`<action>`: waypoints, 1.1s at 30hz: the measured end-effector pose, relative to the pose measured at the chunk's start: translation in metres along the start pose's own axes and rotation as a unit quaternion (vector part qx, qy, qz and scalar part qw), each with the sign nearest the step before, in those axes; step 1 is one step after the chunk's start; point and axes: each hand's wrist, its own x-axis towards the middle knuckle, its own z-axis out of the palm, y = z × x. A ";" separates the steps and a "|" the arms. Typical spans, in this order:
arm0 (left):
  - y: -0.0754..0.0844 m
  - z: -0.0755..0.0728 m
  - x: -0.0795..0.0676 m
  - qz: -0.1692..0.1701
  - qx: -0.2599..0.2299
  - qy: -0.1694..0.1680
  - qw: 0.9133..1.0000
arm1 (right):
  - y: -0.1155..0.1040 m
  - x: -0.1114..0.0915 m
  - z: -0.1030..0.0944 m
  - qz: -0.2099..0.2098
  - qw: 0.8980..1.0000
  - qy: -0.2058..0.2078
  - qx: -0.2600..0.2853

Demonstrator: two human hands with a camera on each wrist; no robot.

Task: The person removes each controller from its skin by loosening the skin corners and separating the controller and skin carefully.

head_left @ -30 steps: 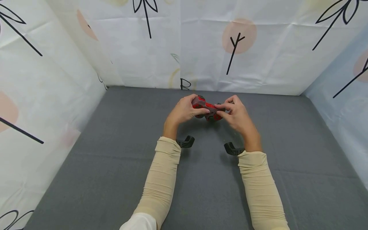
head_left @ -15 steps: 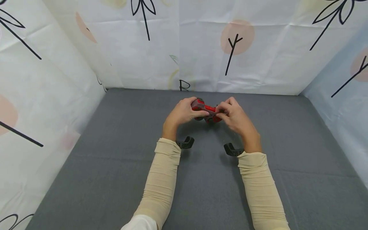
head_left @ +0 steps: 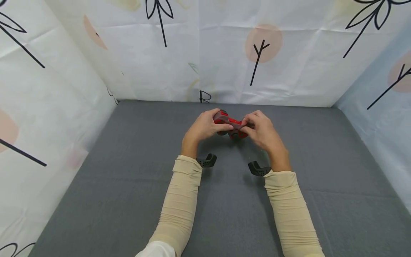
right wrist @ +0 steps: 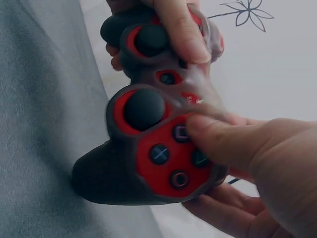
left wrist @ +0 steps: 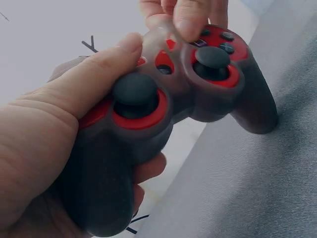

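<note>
A red game controller (head_left: 235, 121) with a greyish, see-through cover round its edges is held just above the grey surface near the far wall. My left hand (head_left: 203, 125) grips one end of it, the thumb (left wrist: 104, 72) lying across the face beside a black thumbstick (left wrist: 133, 89) and fingers curled beneath. On the other end my right hand (head_left: 261, 129) pinches the controller, its thumb (right wrist: 223, 139) over the square button and its fingers (right wrist: 225, 208) under the edge. In the right wrist view the grip (right wrist: 106, 178) on that end juts free of the hand.
Grey cloth (head_left: 231, 214) covers the table. White printed sheets (head_left: 224, 53) stand along the back and both sides. A black wrist mount (head_left: 207, 160) sticks inward from the left wrist, another mount (head_left: 258, 168) from the right.
My right hand's fingers have closed in more on the controller's right end and shifted slightly. The left hand keeps its hold. The whole view has tilted a little.
</note>
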 end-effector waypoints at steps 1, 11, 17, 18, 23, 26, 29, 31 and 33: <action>0.000 0.000 0.000 0.000 -0.002 0.000 1.000 | 0.001 0.000 0.001 0.002 1.000 0.010 -0.001; 0.001 0.003 0.004 0.009 -0.004 0.012 1.000 | 0.003 0.003 0.005 0.023 0.998 0.060 0.019; 0.008 0.004 0.003 0.003 0.015 0.009 1.000 | 0.003 0.003 0.006 0.069 0.995 0.067 0.031; 0.009 0.004 0.003 0.003 0.020 0.011 1.000 | 0.003 0.004 0.006 0.079 0.994 0.067 0.033; 0.011 0.008 0.004 0.007 0.036 0.013 0.999 | 0.002 0.004 0.007 0.120 0.989 0.072 0.040; 0.011 0.010 0.004 0.008 0.039 0.012 0.999 | 0.002 0.004 0.009 0.132 0.987 0.084 0.029; 0.011 0.011 0.005 0.009 0.041 0.014 0.999 | 0.002 0.004 0.010 0.141 0.985 0.096 0.019; 0.011 0.012 0.005 0.012 0.044 0.015 0.999 | 0.002 0.004 0.011 0.144 0.984 0.101 0.017; 0.011 0.013 0.005 0.015 0.047 0.016 0.999 | 0.003 0.004 0.010 0.140 0.984 0.105 0.013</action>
